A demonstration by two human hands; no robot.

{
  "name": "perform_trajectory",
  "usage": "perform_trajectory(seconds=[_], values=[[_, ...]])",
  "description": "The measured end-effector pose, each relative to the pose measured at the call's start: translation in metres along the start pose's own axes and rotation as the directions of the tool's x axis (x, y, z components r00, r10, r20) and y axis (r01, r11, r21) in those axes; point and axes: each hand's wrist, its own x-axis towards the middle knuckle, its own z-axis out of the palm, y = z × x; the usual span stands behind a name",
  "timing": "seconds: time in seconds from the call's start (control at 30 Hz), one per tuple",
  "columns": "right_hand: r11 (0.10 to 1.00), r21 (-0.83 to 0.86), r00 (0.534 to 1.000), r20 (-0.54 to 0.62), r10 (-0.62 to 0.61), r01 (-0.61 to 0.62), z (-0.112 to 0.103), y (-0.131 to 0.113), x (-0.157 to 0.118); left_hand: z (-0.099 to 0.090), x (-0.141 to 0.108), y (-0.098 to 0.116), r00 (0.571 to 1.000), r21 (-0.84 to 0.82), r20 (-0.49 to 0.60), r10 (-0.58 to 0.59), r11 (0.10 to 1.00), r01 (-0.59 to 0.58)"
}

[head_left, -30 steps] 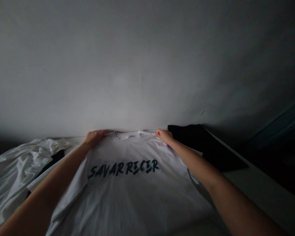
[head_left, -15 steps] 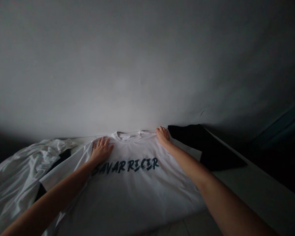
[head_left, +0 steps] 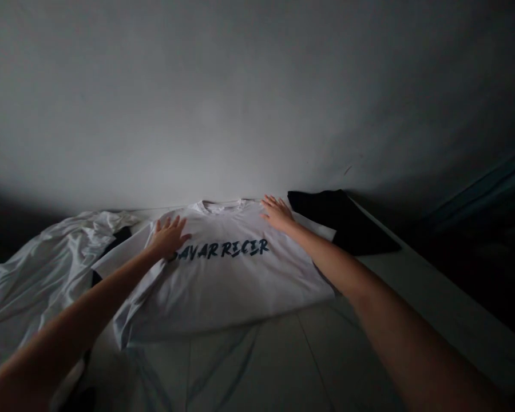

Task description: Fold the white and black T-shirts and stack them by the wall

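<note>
A white T-shirt (head_left: 236, 286) with dark lettering across its chest lies spread out, its collar towards the wall. My left hand (head_left: 169, 236) rests on or just over the shirt's left shoulder, fingers spread, at the start of the lettering. Near the right shoulder, beside the collar, my right hand (head_left: 278, 213) is flat with its fingers apart. Neither hand grips the cloth. Some small creases run over the front of the shirt.
Crumpled white cloth (head_left: 47, 269) lies at the left, with dark fabric partly under it. A black folded cloth (head_left: 347, 223) is at the right by the wall (head_left: 240, 103). The tiled, marble-patterned surface (head_left: 257, 360) shows in front.
The view has shifted, so the shirt's lower hem and more tiles show. My right hand's fingers have opened from a curled pose at the shirt's shoulder. My left hand's fingers have spread wider.
</note>
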Motion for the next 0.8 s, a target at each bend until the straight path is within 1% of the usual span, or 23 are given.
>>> perform_trajectory(seconds=[0.07,0.1,0.13,0.17,0.23,0.3,0.33,0.4,0.47,0.5,0.53,0.6,0.67,0.73,0.8], values=[[0.996,0.092,0.995,-0.103,0.018,-0.009,-0.017,0.002,-0.049,-0.012,-0.048,0.003,0.996,-0.079,-0.044,0.080,0.993,-0.083],[0.989,0.147,0.988,-0.149,0.037,-0.015,-0.025,0.007,-0.078,-0.017,-0.078,0.006,0.991,-0.144,-0.057,0.119,0.981,-0.126],[0.981,0.193,0.983,-0.170,0.065,-0.031,-0.031,0.013,-0.109,-0.021,-0.110,0.009,0.986,-0.205,-0.063,0.153,0.965,-0.163],[0.974,0.217,0.979,-0.174,0.105,-0.066,-0.037,0.022,-0.140,-0.024,-0.142,0.012,0.982,-0.256,-0.060,0.180,0.948,-0.190],[0.954,0.246,0.965,-0.155,0.212,-0.170,-0.042,0.042,-0.197,-0.025,-0.200,0.018,0.980,-0.319,-0.041,0.194,0.927,-0.197],[0.919,0.282,0.947,-0.087,0.309,-0.274,-0.039,0.061,-0.241,-0.022,-0.242,0.018,0.988,-0.331,-0.045,0.149,0.931,-0.156],[0.900,0.304,0.940,-0.043,0.339,-0.311,-0.034,0.068,-0.257,-0.021,-0.256,0.016,0.992,-0.321,-0.069,0.103,0.939,-0.120],[0.866,0.366,0.935,0.035,0.354,-0.341,-0.022,0.076,-0.276,-0.018,-0.269,0.009,0.988,-0.281,-0.155,-0.024,0.959,-0.020],[0.835,0.445,0.940,0.055,0.336,-0.324,-0.008,0.075,-0.282,-0.018,-0.268,-0.002,0.962,-0.246,-0.225,-0.152,0.965,0.095],[0.821,0.483,0.945,0.042,0.324,-0.303,-0.001,0.072,-0.281,-0.018,-0.264,-0.007,0.954,-0.239,-0.223,-0.200,0.960,0.146],[0.810,0.517,0.950,0.022,0.311,-0.277,0.004,0.068,-0.279,-0.018,-0.260,-0.011,0.954,-0.241,-0.190,-0.230,0.953,0.182],[0.792,0.575,0.961,-0.032,0.273,-0.205,0.012,0.060,-0.270,-0.019,-0.250,-0.017,0.971,-0.267,-0.071,-0.228,0.942,0.202],[0.775,0.621,0.974,-0.078,0.211,-0.118,0.015,0.053,-0.261,-0.019,-0.243,-0.019,0.984,-0.292,0.023,-0.178,0.940,0.177],[0.769,0.638,0.982,-0.110,0.153,-0.049,0.017,0.051,-0.255,-0.020,-0.240,-0.020,0.991,-0.303,0.033,-0.129,0.944,0.133],[0.789,0.614,0.987,-0.112,0.113,-0.021,0.016,0.053,-0.250,-0.020,-0.238,-0.022,0.996,-0.319,-0.015,-0.089,0.944,0.080]])
